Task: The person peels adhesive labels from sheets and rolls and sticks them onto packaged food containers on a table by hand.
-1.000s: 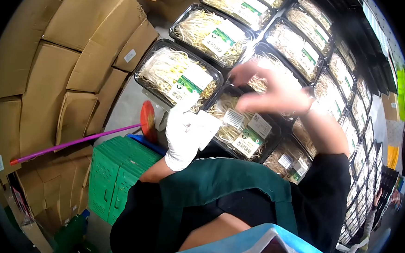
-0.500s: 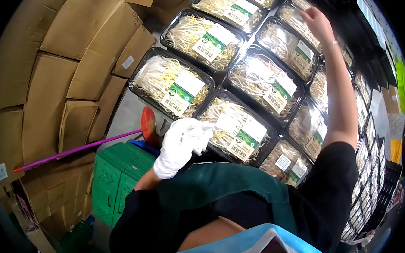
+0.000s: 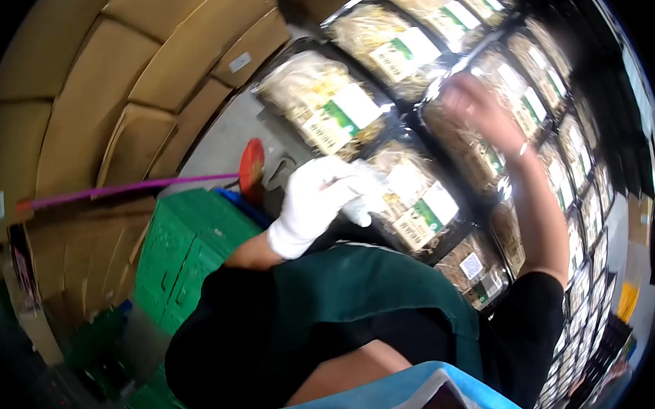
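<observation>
My left hand [image 3: 309, 203] wears a white glove, its fingers closed around a pale, crumpled, partly see-through piece [image 3: 366, 193] whose kind I cannot make out. It is close in front of a black tray of bean sprouts [image 3: 400, 177] with a green and white label. My right hand [image 3: 477, 112], bare and smeared by motion, is over another sprout tray [image 3: 459, 141] farther back. To the left of these lies a tray with yellow-tipped sprouts [image 3: 304, 91]. Close to my apron, a sprout pack [image 3: 455, 265] bears a small white code sticker.
Rows of packed trays [image 3: 578, 220] stretch away to the right. Stacked cardboard boxes [image 3: 77, 122] form a wall at left. A green crate [image 3: 167, 255] stands by my left elbow, with a purple pole [image 3: 130, 189] and a red disc [image 3: 251, 171] beside it.
My right hand has come back from the far trays toward the nearer ones. My left hand has shifted slightly right and up, and the view has turned.
</observation>
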`<state>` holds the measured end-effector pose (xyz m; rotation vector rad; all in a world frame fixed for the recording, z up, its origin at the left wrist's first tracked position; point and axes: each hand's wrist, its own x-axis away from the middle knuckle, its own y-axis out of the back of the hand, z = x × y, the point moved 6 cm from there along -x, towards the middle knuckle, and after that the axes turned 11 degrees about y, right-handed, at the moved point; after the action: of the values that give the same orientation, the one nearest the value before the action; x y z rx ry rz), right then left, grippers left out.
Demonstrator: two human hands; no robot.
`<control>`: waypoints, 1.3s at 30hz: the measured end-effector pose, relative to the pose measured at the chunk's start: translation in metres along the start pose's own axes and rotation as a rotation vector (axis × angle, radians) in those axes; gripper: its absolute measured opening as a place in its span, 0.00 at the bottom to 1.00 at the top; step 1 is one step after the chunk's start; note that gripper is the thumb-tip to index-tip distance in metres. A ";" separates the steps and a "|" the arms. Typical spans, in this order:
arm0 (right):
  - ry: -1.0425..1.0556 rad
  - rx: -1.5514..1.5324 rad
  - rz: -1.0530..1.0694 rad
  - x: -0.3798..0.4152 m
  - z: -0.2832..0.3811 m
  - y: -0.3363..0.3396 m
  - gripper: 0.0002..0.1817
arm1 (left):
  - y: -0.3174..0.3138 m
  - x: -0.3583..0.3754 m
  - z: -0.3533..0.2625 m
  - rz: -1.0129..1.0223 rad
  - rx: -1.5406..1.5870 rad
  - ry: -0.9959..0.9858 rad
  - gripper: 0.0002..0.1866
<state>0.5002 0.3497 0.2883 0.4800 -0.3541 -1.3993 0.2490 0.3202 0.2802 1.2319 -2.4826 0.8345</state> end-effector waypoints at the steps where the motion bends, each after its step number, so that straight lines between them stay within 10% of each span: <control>1: 0.102 -0.154 0.162 0.011 0.052 -0.047 0.30 | -0.002 0.003 -0.001 0.034 0.127 0.033 0.02; 4: 0.256 -0.237 0.255 0.014 0.122 -0.107 0.29 | 0.019 0.018 -0.018 -0.181 -0.210 -0.459 0.03; 9: 0.430 0.022 0.099 -0.013 0.161 -0.126 0.11 | 0.073 0.044 -0.012 -0.278 -0.187 -0.415 0.04; 13: 0.317 -0.097 0.240 -0.032 0.167 -0.161 0.05 | 0.097 0.059 -0.009 -0.038 0.005 -0.352 0.04; 17: 0.214 -0.166 -0.090 -0.068 0.134 -0.131 0.08 | 0.116 0.075 -0.012 0.189 0.244 -0.171 0.09; 29: 0.092 1.295 -0.200 -0.103 0.067 -0.107 0.18 | 0.115 0.070 -0.013 0.271 0.023 -0.161 0.13; 33: 0.117 -0.030 0.109 -0.059 0.108 -0.138 0.20 | 0.091 0.066 -0.019 0.087 0.200 -0.150 0.11; 39: 0.520 0.010 0.009 -0.010 0.176 -0.153 0.12 | 0.090 0.052 -0.023 -0.241 -0.161 -0.509 0.05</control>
<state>0.2790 0.3241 0.3595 0.8236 0.0591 -1.2112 0.1453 0.3436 0.2874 1.8154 -2.6174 0.2754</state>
